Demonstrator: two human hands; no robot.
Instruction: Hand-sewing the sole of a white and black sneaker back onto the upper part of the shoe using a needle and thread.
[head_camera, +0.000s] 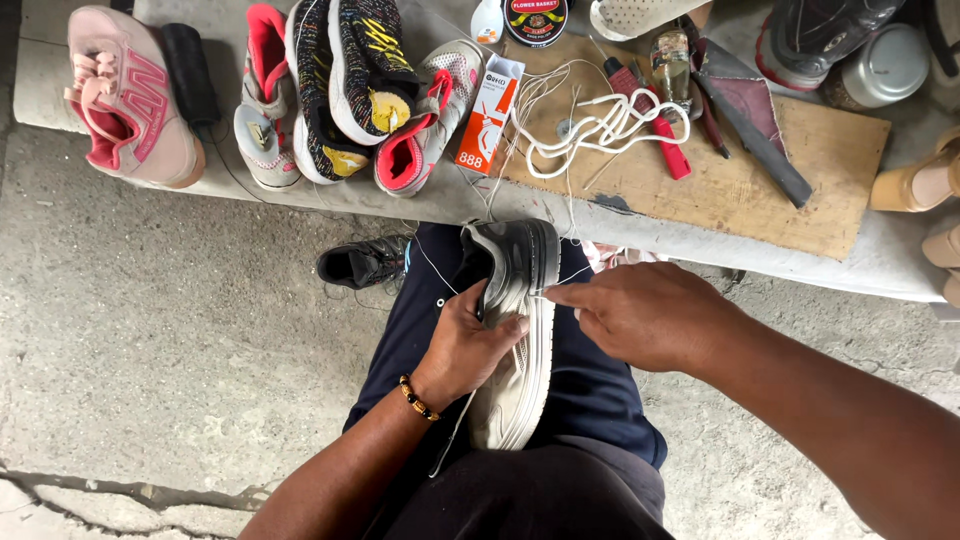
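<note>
A grey and black sneaker (520, 330) lies sole-side up along my lap, toe toward the bench. My left hand (462, 350), with a beaded bracelet on its wrist, grips the sneaker's side with the thumb over the sole edge. My right hand (640, 315) is at the sneaker's right edge, fingertips pinched together on a thin white thread (432, 268) at the seam of the sole. The thread runs from the shoe up toward the bench.
A concrete bench (330, 190) ahead carries a pink sneaker (130, 95), several colourful sneakers (350, 90), an orange-white box (487, 115), a wooden board (740, 180) with white laces (600, 125), a red-handled tool (660, 140) and a bottle. A black shoe (362, 262) sits on the ground.
</note>
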